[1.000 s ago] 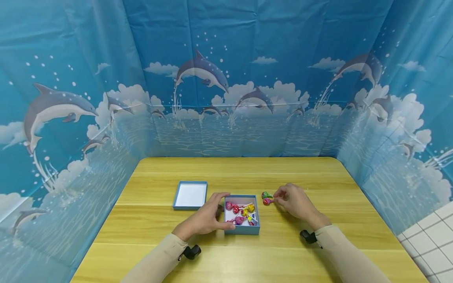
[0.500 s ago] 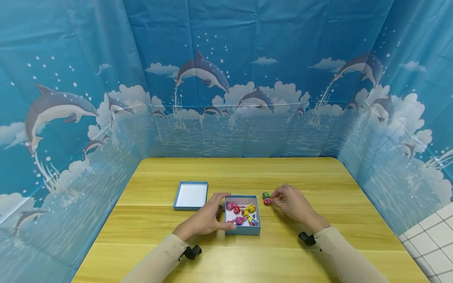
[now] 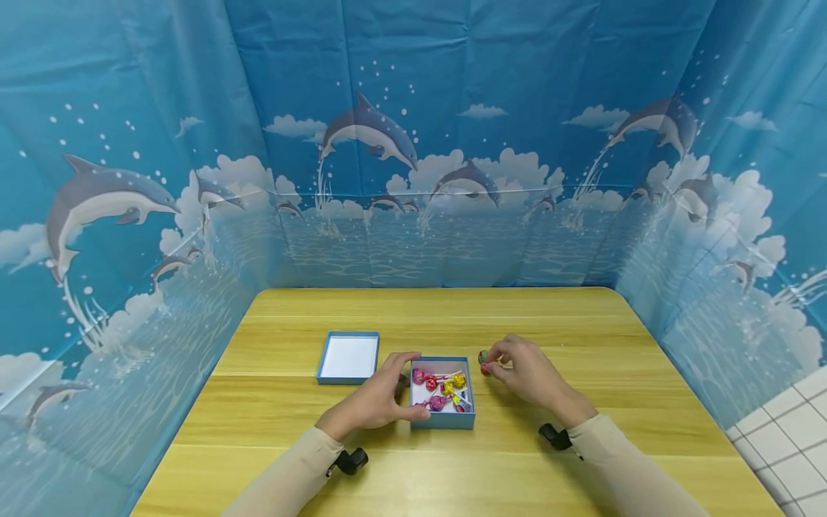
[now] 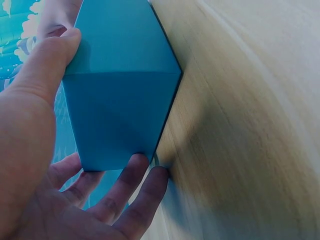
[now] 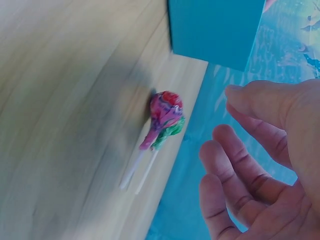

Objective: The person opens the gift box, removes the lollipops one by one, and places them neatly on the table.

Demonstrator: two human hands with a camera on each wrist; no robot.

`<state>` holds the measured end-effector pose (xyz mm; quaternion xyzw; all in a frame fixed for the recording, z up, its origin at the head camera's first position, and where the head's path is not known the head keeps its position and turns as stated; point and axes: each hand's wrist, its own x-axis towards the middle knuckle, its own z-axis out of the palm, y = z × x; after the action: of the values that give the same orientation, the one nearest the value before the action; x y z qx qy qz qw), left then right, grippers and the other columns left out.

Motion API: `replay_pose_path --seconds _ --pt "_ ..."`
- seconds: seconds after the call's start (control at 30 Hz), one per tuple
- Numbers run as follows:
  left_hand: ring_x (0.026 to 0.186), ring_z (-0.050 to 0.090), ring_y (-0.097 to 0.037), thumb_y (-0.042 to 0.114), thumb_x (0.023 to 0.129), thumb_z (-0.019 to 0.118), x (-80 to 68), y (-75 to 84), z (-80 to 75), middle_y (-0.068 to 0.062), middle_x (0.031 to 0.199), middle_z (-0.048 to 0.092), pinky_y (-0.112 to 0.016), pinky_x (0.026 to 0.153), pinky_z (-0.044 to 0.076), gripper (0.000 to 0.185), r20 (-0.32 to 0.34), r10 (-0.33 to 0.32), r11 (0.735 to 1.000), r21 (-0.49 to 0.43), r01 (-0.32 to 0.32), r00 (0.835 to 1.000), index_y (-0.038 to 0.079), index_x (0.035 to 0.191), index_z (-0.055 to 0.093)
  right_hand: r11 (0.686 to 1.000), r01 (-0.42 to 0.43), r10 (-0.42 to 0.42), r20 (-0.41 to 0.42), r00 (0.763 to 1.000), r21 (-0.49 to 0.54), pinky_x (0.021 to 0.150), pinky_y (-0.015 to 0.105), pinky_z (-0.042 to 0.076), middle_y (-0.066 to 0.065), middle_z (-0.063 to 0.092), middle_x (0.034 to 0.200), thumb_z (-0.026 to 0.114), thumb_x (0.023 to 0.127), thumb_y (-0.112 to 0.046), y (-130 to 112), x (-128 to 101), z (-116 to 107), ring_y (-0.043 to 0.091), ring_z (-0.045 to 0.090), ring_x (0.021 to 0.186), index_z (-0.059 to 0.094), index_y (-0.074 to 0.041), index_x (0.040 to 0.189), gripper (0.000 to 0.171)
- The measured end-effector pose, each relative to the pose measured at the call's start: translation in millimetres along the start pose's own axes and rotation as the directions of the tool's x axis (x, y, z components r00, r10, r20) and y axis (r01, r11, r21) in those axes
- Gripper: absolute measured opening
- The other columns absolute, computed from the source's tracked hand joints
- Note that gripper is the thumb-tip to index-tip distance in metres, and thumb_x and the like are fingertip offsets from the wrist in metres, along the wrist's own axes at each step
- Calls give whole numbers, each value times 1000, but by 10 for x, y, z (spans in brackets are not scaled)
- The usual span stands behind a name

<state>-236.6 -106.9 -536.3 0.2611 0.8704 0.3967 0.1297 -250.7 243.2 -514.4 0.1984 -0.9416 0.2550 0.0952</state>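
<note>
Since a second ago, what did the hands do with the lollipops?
The right hand slid a little left, toward the box, closing over the two lollipops on the table so their sticks no longer show from the head view. The wrist view shows its fingers apart from them, not gripping. The left hand stayed on the box; the lid didn't move.

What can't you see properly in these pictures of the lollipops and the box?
- Head view: the sticks of the two lollipops beside the box are hidden behind the right hand.
- Left wrist view: the box's inside is hidden by its own wall.
- Right wrist view: the wrappers' print is blurred.
</note>
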Motion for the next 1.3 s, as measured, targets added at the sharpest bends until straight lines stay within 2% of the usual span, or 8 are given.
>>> replay_pose_path --seconds 0.33,0.53,0.63,0.7,0.77,0.83,1.03,1.3 --pt "155 60 -35 53 102 92 0 2 -5 -12 186 35 -62 131 50 111 1 -2 1000 11 2 1000 20 185 26 999 44 -44 16 999 -7 84 38 66 -2 79 108 90 105 -13 -172 35 -20 19 76 98 87 -18 105 6" --pt "154 61 -34 54 101 92 5 10 -4 -13 186 35 -62 132 50 111 -3 -7 1000 12 7 1000 20 185 27 995 99 -99 22 995 0 83 36 67 3 81 109 89 105 -13 -248 51 -20 23 79 97 87 -16 107 5" --pt "155 60 -35 52 102 92 3 14 -2 -13 186 35 -63 132 49 111 -1 -7 1000 7 7 1000 18 185 27 992 124 -124 40 991 8 79 31 64 6 80 111 89 106 -12 -295 55 -28 25 77 94 87 -14 110 5" --pt "156 59 -35 52 102 92 1 15 -3 -13 186 35 -64 133 48 111 -1 -7 1000 6 7 1000 18 185 27 990 141 -142 60 988 13 74 26 58 7 79 111 88 106 -12 -327 60 -31 18 70 87 88 -14 111 5" --pt "156 59 -35 52 102 92 -2 12 0 -13 186 35 -64 133 48 111 -1 -6 1000 14 6 1000 18 185 27 986 164 -165 82 983 15 71 24 53 7 79 112 88 106 -12 -350 64 -29 13 63 83 88 -13 113 7" --pt "156 59 -35 53 102 91 -2 14 -1 -14 186 35 -64 132 48 111 -1 -3 1000 21 3 1000 17 185 26 982 187 -187 104 977 18 72 24 52 6 79 114 88 106 -12 -371 68 -27 11 61 84 88 -14 115 9" --pt "156 59 -37 52 103 90 -1 35 -19 -14 187 33 -65 132 49 110 3 3 1000 15 -3 1000 18 186 25 967 252 -254 151 955 31 85 33 64 2 82 118 90 104 -14 -431 96 -24 25 78 103 89 -15 118 13" --pt "155 60 -38 52 104 90 -18 18 10 -17 187 32 -67 130 50 110 6 11 999 31 -11 1000 16 186 24 950 303 -312 255 915 77 91 37 66 5 82 121 90 105 -16 -487 149 -9 26 78 107 88 -17 124 19"
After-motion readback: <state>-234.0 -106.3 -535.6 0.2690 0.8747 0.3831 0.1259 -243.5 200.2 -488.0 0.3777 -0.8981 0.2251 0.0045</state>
